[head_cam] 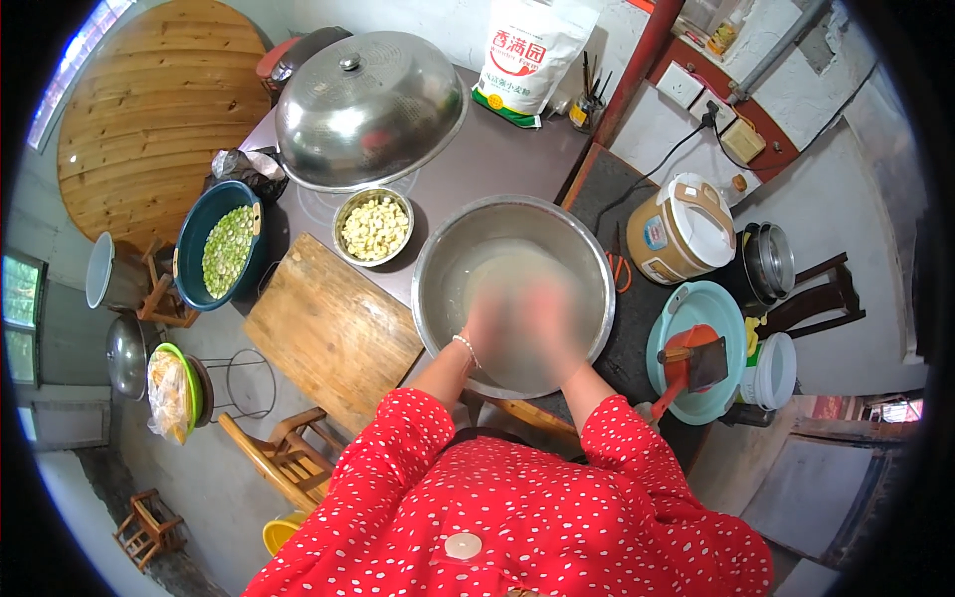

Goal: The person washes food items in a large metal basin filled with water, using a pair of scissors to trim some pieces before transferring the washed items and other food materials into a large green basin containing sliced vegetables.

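Note:
Both my hands are down inside a large stainless steel basin point(448, 257), over pale material at its bottom. A blur covers them and most of what lies under them, so the fingers and the material cannot be made out. My left hand point(489, 321), with a beaded bracelet at the wrist, is left of centre in the basin; my right hand point(552, 321) is close beside it on the right. A small metal bowl of pale yellow cut pieces point(377, 227) stands at the basin's upper left. Left of the basin lies a wooden cutting board point(328, 328).
Behind are a large perforated metal basin, upside down point(373, 104), and a flour bag point(526, 67). Farther left stands a blue-green basin of green pieces point(227, 250). Orange-handled scissors point(619, 270), a rice cooker point(675, 231) and a turquoise basin holding a cleaver point(731, 313) are at right.

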Available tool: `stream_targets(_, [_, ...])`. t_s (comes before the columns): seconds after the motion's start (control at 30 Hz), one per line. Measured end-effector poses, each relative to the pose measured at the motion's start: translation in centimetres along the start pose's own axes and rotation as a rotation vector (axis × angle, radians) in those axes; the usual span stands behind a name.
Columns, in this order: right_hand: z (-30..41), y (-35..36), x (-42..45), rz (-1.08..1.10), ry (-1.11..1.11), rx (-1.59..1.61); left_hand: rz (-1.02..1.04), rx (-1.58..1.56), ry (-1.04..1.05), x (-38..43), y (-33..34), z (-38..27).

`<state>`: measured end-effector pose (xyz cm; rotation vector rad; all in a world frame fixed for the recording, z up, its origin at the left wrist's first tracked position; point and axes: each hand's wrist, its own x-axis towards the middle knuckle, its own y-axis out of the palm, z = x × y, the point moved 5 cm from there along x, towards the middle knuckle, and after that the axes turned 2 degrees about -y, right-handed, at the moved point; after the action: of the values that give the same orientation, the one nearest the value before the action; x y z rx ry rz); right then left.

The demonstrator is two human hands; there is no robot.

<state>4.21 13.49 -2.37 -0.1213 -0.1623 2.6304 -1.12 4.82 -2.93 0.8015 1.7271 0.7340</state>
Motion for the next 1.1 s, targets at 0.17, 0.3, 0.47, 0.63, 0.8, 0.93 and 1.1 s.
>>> stream_targets(0.17, [3.9, 1.1, -1.9, 0.057, -0.165, -0.594, -0.194, 0.300, -0.021, -2.3, 0.3, -0.5])
stream_targets(0.3, [5.3, 1.2, -3.2, 0.133, -0.250, -0.778, -0.238, 0.560, 0.068, -1.7, -1.7, -0.5])
stream_targets(0.47, [4.7, -0.5, -2.8, 0.011, -0.110, -0.464, -0.276, 1.740, 0.403, 1.3, -5.2, -0.5])
stream_targets(0.63, [1.6, 0.6, -0.6, 0.001, 0.040, -0.210, -0.104, 1.172, 0.773, 1.4, -2.9, 2.3])
stream_targets(0.8, [3.8, -0.8, -1.5, -0.019, 0.077, -0.001, -0.099, 1.248, 0.429, -2.0, 0.8, -2.4])
stream_targets(0.93, [4.1, 0.1, -1.6, -0.063, 0.087, -0.033, -0.102, 1.104, 0.426, -0.6, -1.4, -2.4])
stream_targets(1.1, [2.2, 0.4, -1.0, -0.066, 0.043, 0.022, 0.168, 0.255, 0.169, -0.9, 1.4, 2.1])
